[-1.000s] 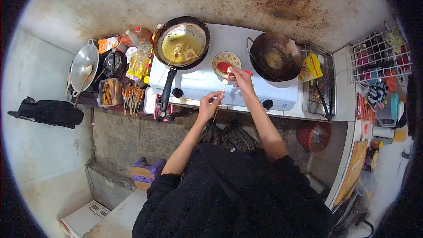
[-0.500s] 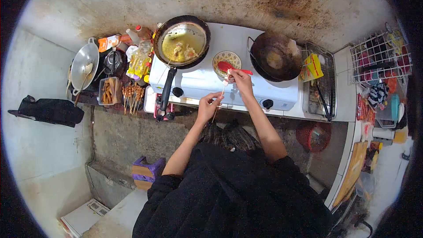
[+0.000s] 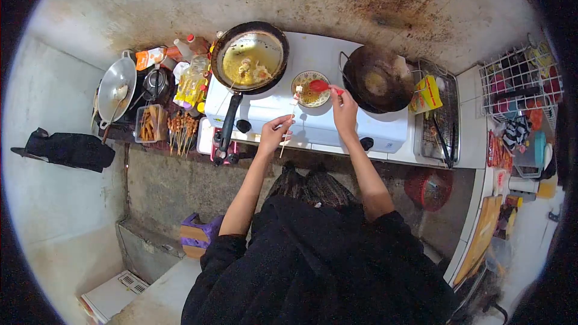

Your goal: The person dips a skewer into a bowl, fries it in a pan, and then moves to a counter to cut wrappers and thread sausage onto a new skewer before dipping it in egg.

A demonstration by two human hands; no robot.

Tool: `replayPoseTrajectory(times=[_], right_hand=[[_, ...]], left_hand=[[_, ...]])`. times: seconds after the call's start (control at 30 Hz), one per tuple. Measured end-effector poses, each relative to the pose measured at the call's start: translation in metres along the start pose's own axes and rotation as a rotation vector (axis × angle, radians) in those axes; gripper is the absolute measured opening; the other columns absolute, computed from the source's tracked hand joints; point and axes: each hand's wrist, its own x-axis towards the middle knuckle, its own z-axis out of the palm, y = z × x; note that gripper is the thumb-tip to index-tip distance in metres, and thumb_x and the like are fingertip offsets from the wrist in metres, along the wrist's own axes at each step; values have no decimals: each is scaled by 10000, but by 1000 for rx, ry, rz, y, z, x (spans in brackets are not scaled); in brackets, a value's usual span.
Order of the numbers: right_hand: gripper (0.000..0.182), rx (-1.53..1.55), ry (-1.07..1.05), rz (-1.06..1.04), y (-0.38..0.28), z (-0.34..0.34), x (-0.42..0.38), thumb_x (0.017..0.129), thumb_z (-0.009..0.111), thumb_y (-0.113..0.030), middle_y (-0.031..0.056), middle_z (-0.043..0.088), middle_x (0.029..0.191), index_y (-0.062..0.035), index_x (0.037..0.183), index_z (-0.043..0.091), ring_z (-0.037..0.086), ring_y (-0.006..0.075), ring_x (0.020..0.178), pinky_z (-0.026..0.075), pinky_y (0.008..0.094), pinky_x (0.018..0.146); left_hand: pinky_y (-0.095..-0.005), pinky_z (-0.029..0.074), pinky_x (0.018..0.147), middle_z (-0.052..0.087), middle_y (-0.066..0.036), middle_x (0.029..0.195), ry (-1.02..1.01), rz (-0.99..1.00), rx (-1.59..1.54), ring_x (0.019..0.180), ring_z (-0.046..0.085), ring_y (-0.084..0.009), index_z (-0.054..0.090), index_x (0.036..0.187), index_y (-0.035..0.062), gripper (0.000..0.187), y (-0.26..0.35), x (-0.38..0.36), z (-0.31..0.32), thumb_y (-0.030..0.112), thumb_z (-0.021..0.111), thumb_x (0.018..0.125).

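My left hand [image 3: 275, 135] is closed on a thin wooden skewer [image 3: 287, 135], which slants up and to the right. Pale, pinkish food pieces [image 3: 297, 94] sit at the skewer's upper end, by the left rim of a patterned bowl [image 3: 308, 105]. Brownish liquid shows inside the bowl. Pinched in my right hand [image 3: 345, 111] is the handle of a red spoon [image 3: 319, 86], its head over the bowl. Left of the bowl, a frying pan [image 3: 232, 105] holds yellowish oil and lumps of food.
The white stove [image 3: 322, 54] carries the pan and a dark wok [image 3: 376, 78]. To the left are skewered food [image 3: 180, 132], a clear container [image 3: 144, 135] and a metal wok [image 3: 114, 81]. At the right stand a wire rack [image 3: 442, 126] and a yellow packet [image 3: 426, 93].
My right hand has left the skewer's food end, moved right and taken the red spoon's handle. My left hand has shifted left and slightly up with the skewer.
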Motion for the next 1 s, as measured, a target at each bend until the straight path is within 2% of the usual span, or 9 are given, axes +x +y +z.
replayPoseTrajectory(times=[0.07, 0.2, 0.27, 0.4, 0.47, 0.5, 0.57, 0.77, 1.0], right_hand=[[204, -363, -63, -425, -5, -10, -1, 866, 484, -186, 115, 601, 788, -38, 952, 596, 576, 252, 628, 441, 343, 620], [186, -340, -1, -398, -11, -7, -11, 858, 489, -172, 126, 603, 786, -53, 944, 603, 571, 301, 662, 442, 357, 646], [196, -226, 27, -55, -2, -1, -17, 871, 466, -181, 129, 611, 773, -60, 939, 605, 584, 270, 666, 440, 342, 646], [238, -21, 74, 167, 21, 6, -14, 893, 428, -202, 113, 619, 740, -44, 930, 602, 586, 214, 648, 438, 323, 633], [282, 227, 64, 363, 22, 1, -12, 915, 391, -235, 42, 611, 734, -34, 950, 586, 546, 96, 631, 403, 235, 528], [282, 227, 62, 361, 23, -2, -11, 915, 391, -235, 42, 611, 734, -34, 950, 586, 546, 96, 631, 403, 235, 528], [310, 297, 167, 260, 10, -10, -11, 915, 394, -239, 74, 614, 737, 3, 929, 587, 566, 133, 643, 439, 270, 627], [208, 105, 69, -18, -33, -15, -16, 887, 463, -172, 84, 627, 783, -22, 921, 603, 592, 133, 695, 440, 255, 634], [187, -11, 46, -154, -39, -24, -11, 876, 484, -151, 68, 625, 793, -24, 935, 607, 586, 119, 746, 441, 250, 683]], left_hand=[[-205, 467, 586, 592, 0, 900, -3, -2, 8, 673, 514, -65, 590, 1069, 82, 265, -1, 1, -3, 211, 561, 840], [-203, 457, 578, 596, -2, 892, 25, 10, 53, 672, 515, -64, 590, 1069, 79, 268, 5, 0, -5, 219, 556, 842], [-201, 453, 570, 598, -5, 892, 28, 18, 51, 661, 514, -64, 591, 1065, 75, 269, 7, 3, -5, 219, 561, 840], [-188, 454, 575, 588, 24, 891, 37, 31, 72, 661, 508, -53, 602, 1051, 103, 255, 8, 12, -5, 221, 582, 827], [-187, 453, 572, 590, 24, 886, 39, 45, 84, 663, 510, -53, 602, 1051, 105, 256, 8, 16, -4, 224, 585, 825], [-185, 451, 569, 592, 25, 881, 43, 57, 96, 664, 511, -53, 603, 1050, 107, 257, 8, 17, -3, 227, 588, 823], [-184, 443, 546, 574, 19, 849, 57, 65, 81, 641, 510, -58, 600, 1045, 79, 259, 6, 21, -1, 208, 593, 819], [-188, 436, 540, 589, 3, 853, 6, 22, 41, 635, 506, -62, 589, 1049, 50, 264, 10, 25, 11, 188, 586, 824], [-189, 436, 555, 614, -2, 896, -75, -29, -35, 649, 501, -58, 580, 1059, 54, 262, 9, 25, 12, 190, 567, 835]])
